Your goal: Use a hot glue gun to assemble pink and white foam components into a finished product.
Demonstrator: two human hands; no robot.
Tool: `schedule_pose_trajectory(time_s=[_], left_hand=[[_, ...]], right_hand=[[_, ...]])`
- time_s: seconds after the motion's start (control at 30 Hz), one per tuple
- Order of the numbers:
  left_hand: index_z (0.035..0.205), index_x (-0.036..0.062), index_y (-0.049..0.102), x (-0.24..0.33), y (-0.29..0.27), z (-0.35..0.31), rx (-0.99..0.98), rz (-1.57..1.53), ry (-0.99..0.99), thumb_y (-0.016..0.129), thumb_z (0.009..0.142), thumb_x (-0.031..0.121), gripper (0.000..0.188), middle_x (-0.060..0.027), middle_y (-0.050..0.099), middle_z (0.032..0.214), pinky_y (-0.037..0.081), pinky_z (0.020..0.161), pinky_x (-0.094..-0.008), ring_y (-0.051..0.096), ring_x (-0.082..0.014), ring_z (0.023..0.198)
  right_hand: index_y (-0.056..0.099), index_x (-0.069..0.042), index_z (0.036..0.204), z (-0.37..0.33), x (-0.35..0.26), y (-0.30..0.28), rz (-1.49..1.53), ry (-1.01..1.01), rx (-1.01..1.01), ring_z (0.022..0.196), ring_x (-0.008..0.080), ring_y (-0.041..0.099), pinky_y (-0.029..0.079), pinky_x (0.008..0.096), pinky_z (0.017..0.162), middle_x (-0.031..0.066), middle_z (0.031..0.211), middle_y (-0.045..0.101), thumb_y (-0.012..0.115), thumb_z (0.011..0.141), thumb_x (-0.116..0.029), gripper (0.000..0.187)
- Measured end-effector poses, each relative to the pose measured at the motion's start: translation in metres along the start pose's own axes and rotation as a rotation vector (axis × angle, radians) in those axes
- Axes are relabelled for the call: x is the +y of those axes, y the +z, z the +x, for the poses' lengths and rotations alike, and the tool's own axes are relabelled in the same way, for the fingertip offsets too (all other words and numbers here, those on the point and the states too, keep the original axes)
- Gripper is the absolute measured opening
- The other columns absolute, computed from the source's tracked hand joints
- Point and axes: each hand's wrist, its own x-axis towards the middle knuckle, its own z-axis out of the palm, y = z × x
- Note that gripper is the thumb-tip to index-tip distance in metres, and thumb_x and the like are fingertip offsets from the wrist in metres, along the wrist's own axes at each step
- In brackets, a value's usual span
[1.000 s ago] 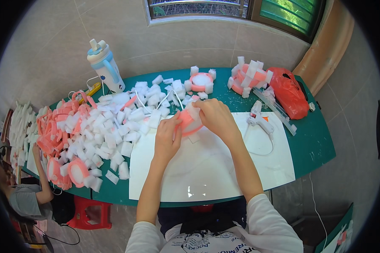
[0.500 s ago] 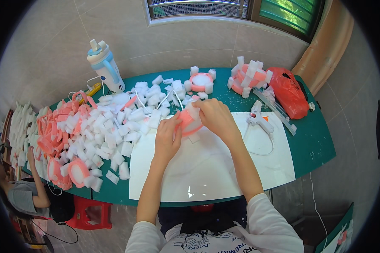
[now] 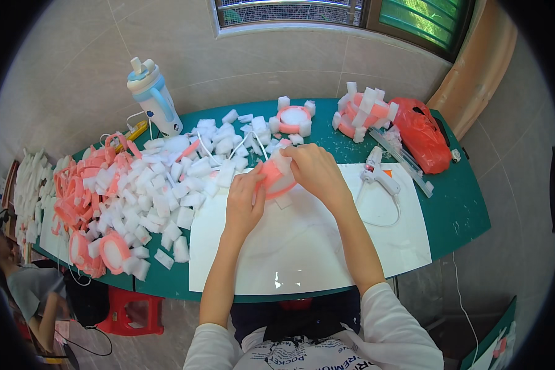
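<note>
A: Where are the hands?

B: Together over the white board (image 3: 302,246), at one pink ring (image 3: 270,172): the left hand (image 3: 246,196) grips its left side, the right hand (image 3: 313,169) pinches a white foam block (image 3: 282,164) on its upper part.

A: How might it handle?

B: Likely light, the foam soft and easily dented; the rim seems the surer hold.

A: Anything different from a second ago?

B: Hands and ring look unchanged; farther off, the co-worker's arm (image 3: 50,308) has dropped from the table (image 3: 456,203).
</note>
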Motion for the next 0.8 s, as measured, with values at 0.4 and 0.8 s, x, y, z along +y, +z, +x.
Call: schedule_pose_trajectory(time_s=[0.4,0.8], left_hand=[[0.094,-0.0008,0.055,-0.0002,0.0006,0.0004,0.006,-0.009,0.002,0.054,0.075,-0.002,0.019,-0.0139,0.057,0.117,0.044,0.077,-0.034,0.054,-0.0277,0.085],[0.094,-0.0006,0.054,0.0008,0.0,0.0003,0.002,0.001,0.0,0.054,0.076,-0.003,0.018,-0.0145,0.057,0.117,0.043,0.08,-0.033,0.054,-0.0268,0.088]], right_hand=[[0.066,-0.002,0.092,-0.0003,-0.0019,-0.003,0.008,0.012,-0.01,0.07,0.0321,0.06,0.047,0.0399,0.063,0.0175,0.074,0.062,0.052,0.073,0.001,0.024],[0.066,-0.002,0.092,-0.0002,-0.0023,-0.0033,0.007,0.025,-0.024,0.071,0.0319,0.06,0.047,0.0396,0.063,0.0172,0.076,0.063,0.051,0.073,0.001,0.025]])
